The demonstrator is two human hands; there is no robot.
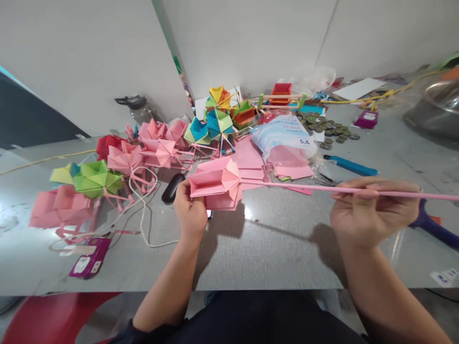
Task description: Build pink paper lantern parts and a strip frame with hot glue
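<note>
Two hands on one pink pinwheel

We hold a pink pinwheel [217,184] just above the grey table [272,248], near frame centre. Our left hand [190,210] grips its folded head from behind and below, fingers curled and pressed against the paper, thumb on the near edge. Our right hand [371,212], right of centre, pinches the thin pink stick [304,187] between thumb and fingertips; the other fingers lie close together along it. The stick runs level from the head out past the right edge of the frame.

A black mouse [172,188] lies just left of the left hand, its white cable [143,210] looping toward the lower left. Beyond it, left of centre, finished pinwheels are piled: a green one [96,178], pink ones [150,148], a red one [107,143]. Flat pink folded pieces [59,208] rest at far left. A purple card [89,263] sits at lower left, near the table edge.

Upper centre: blue, yellow and orange pinwheels [218,112] against the wall. Right of them, an A4 paper pack [285,134] over loose pink sheets [292,167]. A scatter of dark round discs [328,129] lies behind it. A blue pen-like tool [349,165] lies just above the right hand; what it is exactly we cannot tell. A metal bowl [435,107] shows at upper right.
</note>
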